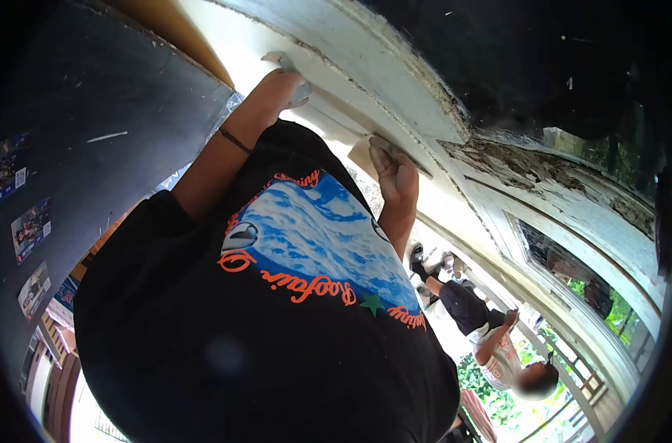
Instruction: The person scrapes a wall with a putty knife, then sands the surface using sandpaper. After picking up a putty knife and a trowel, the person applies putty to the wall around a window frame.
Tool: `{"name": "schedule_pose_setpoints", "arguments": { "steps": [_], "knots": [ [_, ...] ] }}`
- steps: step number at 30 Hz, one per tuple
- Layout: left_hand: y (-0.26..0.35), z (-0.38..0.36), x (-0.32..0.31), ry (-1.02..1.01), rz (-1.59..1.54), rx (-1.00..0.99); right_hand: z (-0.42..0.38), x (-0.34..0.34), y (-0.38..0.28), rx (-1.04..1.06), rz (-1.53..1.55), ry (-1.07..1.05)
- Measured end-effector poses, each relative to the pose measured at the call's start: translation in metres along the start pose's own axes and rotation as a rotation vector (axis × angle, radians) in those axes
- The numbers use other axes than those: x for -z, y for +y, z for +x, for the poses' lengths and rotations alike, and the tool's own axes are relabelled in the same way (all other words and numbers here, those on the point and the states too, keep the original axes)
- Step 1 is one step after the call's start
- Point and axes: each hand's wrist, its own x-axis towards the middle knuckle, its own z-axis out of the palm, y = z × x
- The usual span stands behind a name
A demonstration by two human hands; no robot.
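My left hand (280, 87), with a dark band at its wrist, is closed around a pale grey piece (300, 94) whose exact kind I cannot make out. It is against a long off-white board (328, 88). Lower right, my right hand (393, 171) grips a flat beige piece (362, 156) that is pressed to or lying along the same board. Part of each held piece is hidden by the fingers. My black shirt (203, 325) with a blue and orange print fills the middle of the view.
A dark panel (92, 96) with several small pictures stands at left. On the right, a pale wooden frame has a rotten, splintered strip (550, 173) and glass panes. Another person (491, 340) appears upside down beside a railing, with greenery behind.
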Motion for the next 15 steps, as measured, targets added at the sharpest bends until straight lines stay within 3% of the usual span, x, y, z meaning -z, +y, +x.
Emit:
{"name": "schedule_pose_setpoints", "arguments": {
  "steps": [4, 6, 8, 12, 15],
  "knots": [
    [0.012, -0.014, -0.004, -0.019, 0.145, 0.009, 0.027, 0.023, 0.023, -0.090, 0.065, 0.123],
    [0.022, -0.023, -0.007, -0.010, 0.227, -0.017, 0.007, 0.002, 0.004, 0.021, 0.125, 0.057],
    [0.014, -0.032, -0.007, -0.036, 0.136, -0.157, -0.002, 0.001, 0.000, 0.016, 0.126, 0.039],
    [0.008, -0.015, 0.002, -0.029, 0.160, -0.037, 0.012, 0.007, 0.014, -0.018, 0.102, 0.091],
    [0.018, -0.029, 0.000, 0.004, 0.211, -0.104, 0.003, -0.001, 0.006, 0.003, 0.085, 0.060]
  ]
}}
